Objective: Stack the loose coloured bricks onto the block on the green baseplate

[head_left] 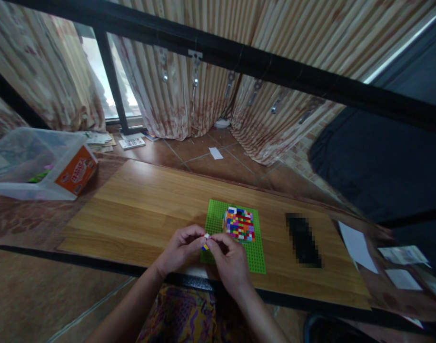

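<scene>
My left hand [182, 247] and my right hand [230, 259] meet over the left edge of a green baseplate [255, 259]. Both are closed, pinching small building bricks [205, 247] between their fingertips; white, yellow and blue show, and the fingers cover the rest. Just beyond my right hand, a many-coloured block of building bricks [239, 224] stands on the baseplate. Its top is a patchwork of red, purple, orange, white and other colours.
The baseplate lies on a wooden board [150, 200]. A clear plastic bin [28, 147] with an orange label stands at the left. To the right are a pixelated black object [303, 240] and a white paper sheet [358, 245]. A dark bar [225, 45] crosses above.
</scene>
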Tool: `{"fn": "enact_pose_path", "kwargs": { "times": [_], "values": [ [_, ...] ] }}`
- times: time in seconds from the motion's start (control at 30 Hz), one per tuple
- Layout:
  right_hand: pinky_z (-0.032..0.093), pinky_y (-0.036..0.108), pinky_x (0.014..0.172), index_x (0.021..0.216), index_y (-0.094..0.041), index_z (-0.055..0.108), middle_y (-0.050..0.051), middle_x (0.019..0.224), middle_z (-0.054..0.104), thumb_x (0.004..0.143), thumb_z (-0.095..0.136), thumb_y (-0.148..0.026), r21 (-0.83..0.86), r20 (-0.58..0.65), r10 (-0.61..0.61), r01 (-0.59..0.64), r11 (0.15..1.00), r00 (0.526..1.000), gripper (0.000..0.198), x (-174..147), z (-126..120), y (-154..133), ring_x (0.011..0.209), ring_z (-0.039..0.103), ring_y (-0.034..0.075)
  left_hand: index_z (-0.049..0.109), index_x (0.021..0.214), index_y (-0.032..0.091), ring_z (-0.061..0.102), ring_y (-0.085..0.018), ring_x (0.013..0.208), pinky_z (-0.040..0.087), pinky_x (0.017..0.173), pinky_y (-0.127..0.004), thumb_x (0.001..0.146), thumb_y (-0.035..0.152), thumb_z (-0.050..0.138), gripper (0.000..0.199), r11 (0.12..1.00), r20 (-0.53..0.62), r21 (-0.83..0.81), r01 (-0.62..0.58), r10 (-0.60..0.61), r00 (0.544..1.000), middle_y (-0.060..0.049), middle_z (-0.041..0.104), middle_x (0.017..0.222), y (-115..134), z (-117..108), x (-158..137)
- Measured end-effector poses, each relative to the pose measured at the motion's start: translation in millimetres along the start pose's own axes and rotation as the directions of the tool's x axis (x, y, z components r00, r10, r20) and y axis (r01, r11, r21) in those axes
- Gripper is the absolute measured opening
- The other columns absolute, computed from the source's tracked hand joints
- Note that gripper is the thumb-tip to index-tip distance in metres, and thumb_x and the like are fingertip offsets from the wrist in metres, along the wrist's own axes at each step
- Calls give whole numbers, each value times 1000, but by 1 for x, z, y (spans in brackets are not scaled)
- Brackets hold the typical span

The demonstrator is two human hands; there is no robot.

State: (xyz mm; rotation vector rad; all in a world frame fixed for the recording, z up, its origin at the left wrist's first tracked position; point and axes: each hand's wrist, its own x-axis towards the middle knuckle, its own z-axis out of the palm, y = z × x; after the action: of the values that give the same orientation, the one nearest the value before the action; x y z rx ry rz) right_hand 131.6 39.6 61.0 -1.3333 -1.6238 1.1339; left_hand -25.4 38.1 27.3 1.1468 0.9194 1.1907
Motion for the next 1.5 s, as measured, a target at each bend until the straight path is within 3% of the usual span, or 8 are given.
{"fn": "enact_pose_path", "kwargs": {
  "times": [0.8, 1.33, 1.5],
  "values": [
    [44, 24, 65, 81, -19, 67, 0, 74, 65, 82, 62, -32, 191, 18, 62, -65, 979, 998, 14, -9, 11, 7, 68, 58, 14, 68, 81, 13, 53, -11, 69, 43, 67, -21, 79, 26, 70, 13, 999, -36, -46, 29, -30, 999, -1, 60, 73, 2, -3, 0],
    [43, 25, 63, 77, -19, 67, 0, 71, 65, 85, 58, -34, 225, 51, 57, -67, 972, 997, 19, -6, 12, 11, 67, 56, 14, 65, 81, 13, 49, -10, 66, 40, 62, -20, 82, 29, 66, 16, 998, 22, -45, 45, -44, 999, 1, 56, 70, 3, -4, -1],
    [45, 27, 67, 80, -21, 71, 1, 75, 66, 84, 60, -32, 139, -34, -7, 11, 990, 999, 16, -9, -1, 4, 72, 59, 15, 65, 81, 13, 50, -11, 66, 41, 63, -20, 82, 28, 66, 14, 997, -11, -66, 38, -39, 999, 0, 57, 70, 2, -2, -1]
  ]
}}
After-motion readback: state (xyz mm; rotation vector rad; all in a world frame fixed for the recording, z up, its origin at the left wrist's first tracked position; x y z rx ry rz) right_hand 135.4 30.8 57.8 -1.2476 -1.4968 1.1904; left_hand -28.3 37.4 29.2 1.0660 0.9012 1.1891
